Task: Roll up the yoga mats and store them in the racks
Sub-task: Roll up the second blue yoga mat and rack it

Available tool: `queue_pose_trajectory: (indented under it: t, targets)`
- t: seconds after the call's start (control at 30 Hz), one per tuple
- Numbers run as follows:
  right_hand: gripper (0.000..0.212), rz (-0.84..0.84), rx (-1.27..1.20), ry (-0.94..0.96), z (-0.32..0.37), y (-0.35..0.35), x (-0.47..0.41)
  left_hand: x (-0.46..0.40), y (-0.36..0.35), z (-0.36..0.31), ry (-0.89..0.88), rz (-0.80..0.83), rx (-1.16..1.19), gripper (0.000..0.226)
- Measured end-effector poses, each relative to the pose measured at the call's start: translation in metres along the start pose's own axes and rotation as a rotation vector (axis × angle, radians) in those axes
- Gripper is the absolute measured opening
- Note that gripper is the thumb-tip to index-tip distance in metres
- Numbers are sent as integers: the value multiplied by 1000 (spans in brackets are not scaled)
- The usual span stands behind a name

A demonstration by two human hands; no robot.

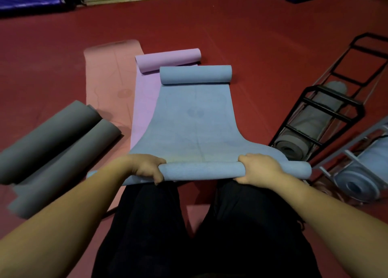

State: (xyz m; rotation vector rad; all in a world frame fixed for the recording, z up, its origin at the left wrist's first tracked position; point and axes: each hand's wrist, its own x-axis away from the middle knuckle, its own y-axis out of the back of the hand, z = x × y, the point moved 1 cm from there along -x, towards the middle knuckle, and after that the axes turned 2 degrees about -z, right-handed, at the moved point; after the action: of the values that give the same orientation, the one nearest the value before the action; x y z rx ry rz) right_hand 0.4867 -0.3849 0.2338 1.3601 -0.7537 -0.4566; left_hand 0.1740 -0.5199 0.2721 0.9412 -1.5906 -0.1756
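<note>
Blue mat (pixel 195 120): it lies on the red floor (pixel 262 36), straight out from the person. Its near end is rolled into a thin tube. Its far end is curled into a fatter roll.
Left hand (pixel 144 167): it grips the left part of the thin tube. The fingers curl over the top and the thumb tucks under.
Right hand (pixel 259 168): it grips the right part of the same tube. The fingers wrap round it.
Purple mat (pixel 144 93): it lies partly under the blue mat, on its left side. Its far end is rolled up too, just behind the blue roll.
Pink mat (pixel 111 78): it lies flat under the purple one and sticks out to the left.
Grey mat (pixel 54 143): it sits on the floor at the left, rolled from both ends, so it looks like two tubes side by side.
Black rack (pixel 327 103): it lies on the floor at the right, just beside the blue mat. A rolled grey mat sits inside it.
White rack (pixel 361 162): it is closer to the person's right arm. A rolled pale blue mat sits inside. The picture edge cuts it off.
Legs (pixel 189 235): dark trousers hide the floor just below the tube.
Hard to see: the far wall is dark. Blue pads there are cut off by the top edge.
</note>
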Motion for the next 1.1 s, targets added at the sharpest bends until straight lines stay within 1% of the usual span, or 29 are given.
queue_pose_trajectory:
  t: [0.07, 0.13, 0.23, 0.3, 0.4, 0.47, 0.5, 0.57, 0.6, 0.63, 0.7, 0.73, 0.83, 0.9, 0.93, 1.0, 1.03, 1.1]
  targets:
    - [38, 73, -82, 17, -5, 0, -5, 0, -5, 4, -10, -103, -67, 35]
    - [35, 133, -142, 14, -7, 4, -11, 3, -10, 9, -28, -205, -97, 34]
    - [34, 205, -178, 15, -8, 9, -19, 8, -19, 14, -62, -372, -101, 44]
    - [34, 245, -206, 9, -9, 9, -22, 11, -22, 14, -48, -456, -105, 51]
    - [34, 288, -287, -20, -13, 9, -27, 14, -28, 10, 8, -552, -159, 49]
    - [33, 304, -318, -28, -13, 10, -29, 14, -41, 7, 12, -605, -292, 48]
    - [33, 309, -323, -29, -13, 11, -29, 11, -50, 6, 24, -630, -365, 51]
    - [38, 324, -299, -32, -12, 13, -29, 4, -62, 3, 84, -661, -457, 62]
    - [43, 328, -280, -37, -12, 13, -28, -1, -64, 2, 114, -675, -464, 62]
    - [47, 316, -269, -47, -12, 13, -26, -4, -61, 2, 129, -684, -459, 56]
    - [51, 240, -245, -46, -11, 10, -19, -8, -52, 2, 123, -666, -447, 40]
    - [52, 169, -202, -20, -10, 7, -14, -10, -49, 3, 100, -649, -438, 36]
    - [59, -93, -55, 25, -5, -3, 5, -12, -42, 8, 21, -576, -390, 35]
    - [63, -196, -27, 8, 0, -7, 16, -9, -33, 6, -11, -498, -366, 31]
    - [66, -221, -41, -6, 2, -8, 21, -6, -27, 4, -23, -462, -355, 26]
    - [71, -208, -115, -31, 1, -2, 26, 2, -17, 0, -29, -400, -319, 21]
    - [70, -173, -137, -22, -2, 4, 28, 5, -13, -1, -31, -361, -288, 21]
    - [65, -66, -114, 54, -8, 19, 31, 11, -9, -2, -27, -245, -202, 21]
